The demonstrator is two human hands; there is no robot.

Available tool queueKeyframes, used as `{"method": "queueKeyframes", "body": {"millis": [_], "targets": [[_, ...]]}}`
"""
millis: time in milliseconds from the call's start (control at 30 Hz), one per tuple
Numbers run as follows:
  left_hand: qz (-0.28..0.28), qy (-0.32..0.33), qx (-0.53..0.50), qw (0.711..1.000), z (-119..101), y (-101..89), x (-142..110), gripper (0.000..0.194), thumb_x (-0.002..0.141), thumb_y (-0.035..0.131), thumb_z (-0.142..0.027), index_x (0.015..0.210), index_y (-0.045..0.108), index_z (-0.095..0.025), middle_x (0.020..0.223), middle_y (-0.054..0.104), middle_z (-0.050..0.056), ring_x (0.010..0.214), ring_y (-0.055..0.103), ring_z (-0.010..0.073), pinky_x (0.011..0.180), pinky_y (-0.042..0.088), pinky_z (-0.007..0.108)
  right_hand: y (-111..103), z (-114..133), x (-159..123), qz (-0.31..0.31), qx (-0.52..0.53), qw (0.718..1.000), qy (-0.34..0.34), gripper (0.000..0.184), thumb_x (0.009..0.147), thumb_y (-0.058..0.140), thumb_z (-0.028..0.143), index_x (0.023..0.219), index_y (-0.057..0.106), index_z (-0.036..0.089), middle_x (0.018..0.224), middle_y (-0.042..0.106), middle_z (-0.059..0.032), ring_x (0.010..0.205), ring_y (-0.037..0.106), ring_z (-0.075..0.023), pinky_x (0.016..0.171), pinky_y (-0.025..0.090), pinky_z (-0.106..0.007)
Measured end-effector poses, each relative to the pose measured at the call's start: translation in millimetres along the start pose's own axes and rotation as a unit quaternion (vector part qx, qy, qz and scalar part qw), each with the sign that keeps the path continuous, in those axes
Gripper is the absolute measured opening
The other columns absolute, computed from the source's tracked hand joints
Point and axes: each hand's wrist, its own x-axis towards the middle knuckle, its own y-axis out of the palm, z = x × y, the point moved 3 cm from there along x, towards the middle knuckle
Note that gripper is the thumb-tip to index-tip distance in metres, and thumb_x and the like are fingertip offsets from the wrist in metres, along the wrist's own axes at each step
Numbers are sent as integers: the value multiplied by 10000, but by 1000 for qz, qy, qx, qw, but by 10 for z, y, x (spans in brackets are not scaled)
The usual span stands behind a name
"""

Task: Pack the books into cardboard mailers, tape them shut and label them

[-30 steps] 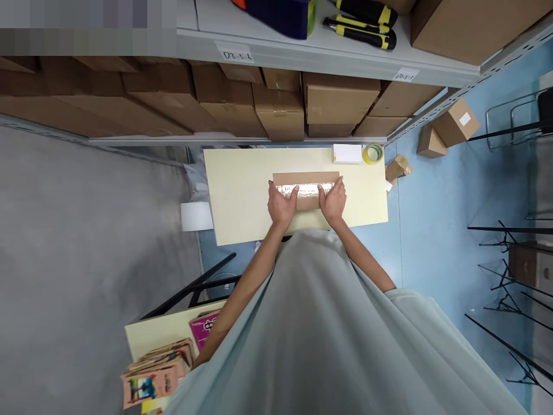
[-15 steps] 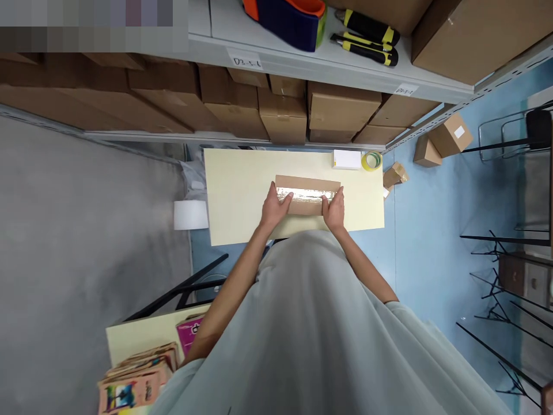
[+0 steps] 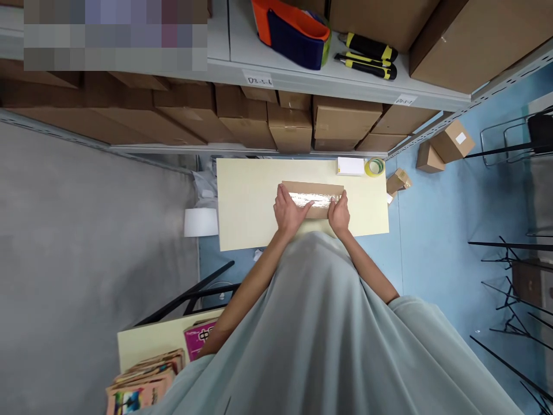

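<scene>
A small flat cardboard box (image 3: pixel 315 187) is held over the cream tabletop, with a shiny strip of clear tape (image 3: pixel 318 200) running along its upper face. My left hand (image 3: pixel 290 212) is on the box's left end, fingers fairly straight along the edge and thumb stretched across the tape. At the opposite end my right hand (image 3: pixel 339 215) grips the box, its thumb bent on top near the tape. The undersides of the box and of my fingers are hidden.
Behind the box, a white box (image 3: pixel 350 166) and a yellow tape roll (image 3: pixel 374 167) lie on the table (image 3: pixel 246 202). Cardboard boxes (image 3: pixel 290 128) fill the shelf ahead; utility knives (image 3: pixel 367 64) lie above. Magazines (image 3: pixel 142 383) are stacked lower left. More cartons (image 3: pixel 453 141) stand on the floor at right.
My left hand has shifted inward over the box's left end, its thumb reaching further along the tape. My right hand keeps its hold. The whole view has shifted slightly.
</scene>
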Motion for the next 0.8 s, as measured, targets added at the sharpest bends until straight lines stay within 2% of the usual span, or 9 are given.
{"method": "queueKeyframes", "body": {"millis": [100, 267, 333, 400, 467, 567, 633, 700, 800], "targets": [[14, 17, -37, 999, 134, -42, 85, 1056, 975, 714, -615, 1767, 256, -86, 1769, 402, 295, 1633, 398, 475, 1335, 346, 629, 14, -8, 32, -5, 24, 999, 26, 709, 1144, 247, 494, 1727, 264, 91, 1750, 435, -279, 1568, 529, -392, 1251, 467, -600], [1, -13, -85, 996, 238, -10, 184, 767, 1079, 492, -412, 1757, 320, -98, 1650, 556, 273, 1577, 469, 446, 1322, 349, 666, 62, 84, 120, -47, 3, 999, 5, 1011, 1022, 553, 743, 1657, 295, 0, 1679, 436, -397, 1577, 476, -483, 1250, 454, -643], [-4, -42, -91, 995, 269, 28, 201, 809, 1075, 519, -452, 1748, 324, -48, 1549, 631, 296, 1551, 493, 463, 1303, 375, 669, 57, 61, 154, -40, 14, 999, 6, 959, 1038, 526, 733, 1666, 301, 44, 1673, 473, -361, 1556, 510, -468, 1215, 494, -636], [-6, -70, -99, 993, 324, 59, 204, 906, 1044, 601, -539, 1731, 342, -8, 1473, 675, 313, 1532, 513, 480, 1287, 405, 655, 36, -9, 179, -19, 35, 999, 15, 802, 1100, 399, 657, 1689, 320, 119, 1639, 564, -279, 1486, 597, -432, 1180, 531, -624], [-6, -83, -128, 988, 392, 78, 197, 900, 1045, 598, -609, 1707, 406, -30, 1462, 693, 298, 1528, 536, 461, 1288, 424, 622, 6, -101, 187, -6, 60, 998, 27, 712, 1136, 258, 593, 1705, 355, 177, 1602, 633, -206, 1444, 648, -396, 1195, 528, -611], [1, -67, -196, 978, 470, 76, 160, 763, 1116, 427, -659, 1679, 493, -149, 1564, 669, 214, 1563, 541, 369, 1336, 402, 542, -26, -220, 149, -11, 100, 994, 34, 823, 1131, 156, 661, 1721, 387, 136, 1689, 565, -203, 1561, 562, -359, 1312, 430, -563], [-1, -65, -219, 974, 507, 47, 96, 775, 1126, 362, -694, 1706, 462, -189, 1680, 584, 180, 1621, 486, 333, 1375, 349, 510, -42, -274, 77, -17, 119, 992, 31, 976, 1092, 216, 777, 1743, 339, 61, 1777, 437, -235, 1658, 439, -350, 1374, 343, -529], [-13, -65, -214, 975, 541, -4, -8, 845, 1111, 373, -734, 1757, 376, -189, 1785, 451, 175, 1690, 380, 332, 1410, 274, 507, -70, -315, -31, -20, 125, 992, 20, 1089, 1049, 322, 843, 1765, 274, 24, 1818, 348, -249, 1701, 361, -353, 1390, 312, -518], [7, -42, -211, 976, 595, -62, -199, 925, 1072, 485, -758, 1796, 289, -217, 1850, 327, 154, 1730, 290, 334, 1426, 228, 506, -109, -364, -212, 3, 130, 991, -14, 1032, 1053, 388, 806, 1790, 272, 92, 1831, 346, -194, 1698, 373, -325, 1363, 367, -487]]}}
